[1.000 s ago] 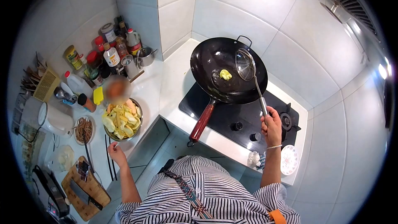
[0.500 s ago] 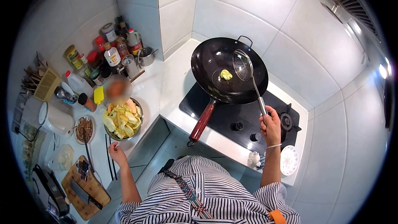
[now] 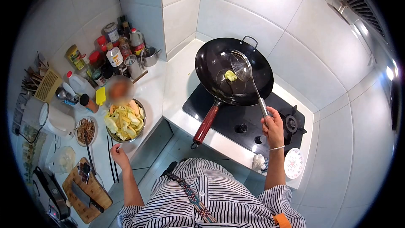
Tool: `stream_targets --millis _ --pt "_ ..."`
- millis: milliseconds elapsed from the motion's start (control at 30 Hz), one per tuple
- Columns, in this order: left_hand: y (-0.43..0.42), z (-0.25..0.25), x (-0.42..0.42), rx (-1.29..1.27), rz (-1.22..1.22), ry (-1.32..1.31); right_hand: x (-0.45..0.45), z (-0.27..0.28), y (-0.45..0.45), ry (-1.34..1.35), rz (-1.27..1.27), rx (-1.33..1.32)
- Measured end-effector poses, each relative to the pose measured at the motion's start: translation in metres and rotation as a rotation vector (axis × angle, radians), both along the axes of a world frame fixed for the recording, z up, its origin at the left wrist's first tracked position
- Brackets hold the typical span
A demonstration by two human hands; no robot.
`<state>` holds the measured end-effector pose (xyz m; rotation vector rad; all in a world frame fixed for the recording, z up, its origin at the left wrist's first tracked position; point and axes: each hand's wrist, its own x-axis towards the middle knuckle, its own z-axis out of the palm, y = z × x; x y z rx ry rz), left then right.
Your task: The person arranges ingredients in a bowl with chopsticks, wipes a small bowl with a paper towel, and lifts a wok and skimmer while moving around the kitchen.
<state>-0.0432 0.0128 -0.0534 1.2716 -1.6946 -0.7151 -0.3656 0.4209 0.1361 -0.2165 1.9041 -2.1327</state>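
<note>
My right hand (image 3: 272, 124) is closed around the handle of a wire-mesh skimmer (image 3: 241, 66). Its round mesh head is over the inside of a black wok (image 3: 206, 61), close beside a small pale-yellow lump (image 3: 230, 75) lying in a little liquid. The wok has a dark red handle (image 3: 206, 126) pointing toward me. My left hand (image 3: 120, 157) hovers by the counter edge, fingers curled together; whether they hold something small I cannot make out. Close by are a metal bowl of cut yellow-green vegetable pieces (image 3: 125, 122) and a pair of black chopsticks (image 3: 113, 164).
The wok sits on a black gas hob (image 3: 223, 123) with a bare burner (image 3: 291, 123) at right. A floral plate (image 3: 294, 163) and crumpled tissue (image 3: 258, 161) lie at the front right. Left are sauce bottles (image 3: 114, 55), a cutting board (image 3: 90, 213) with a cleaver (image 3: 81, 194), and a kettle (image 3: 57, 120).
The skimmer head has shifted slightly left within the wok, toward the yellow lump, and its tilt has changed. My left hand has barely moved.
</note>
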Motion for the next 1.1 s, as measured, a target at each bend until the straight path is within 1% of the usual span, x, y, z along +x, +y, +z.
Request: stream_targets --millis 167,367,467,533,633,1100 --pt "-0.003 -0.005 0.002 -0.040 -0.016 -0.014 0.000 0.002 0.000 0.008 -0.024 -0.001" --pt "-0.001 0.004 -0.003 -0.016 -0.004 -0.022 -0.002 -0.001 0.001 0.024 -0.031 0.041" --pt "-0.002 0.002 -0.004 0.004 -0.006 -0.015 -0.004 -0.007 0.001 0.032 -0.033 0.089" --pt "-0.001 0.003 -0.005 0.011 -0.003 -0.011 -0.006 -0.011 0.001 0.083 -0.033 0.176" --pt "-0.001 0.002 -0.005 0.024 -0.003 -0.008 -0.008 -0.014 -0.001 0.116 -0.038 0.213" --pt "0.003 0.009 -0.006 0.035 -0.019 0.004 -0.010 -0.016 -0.004 0.143 -0.033 0.221"
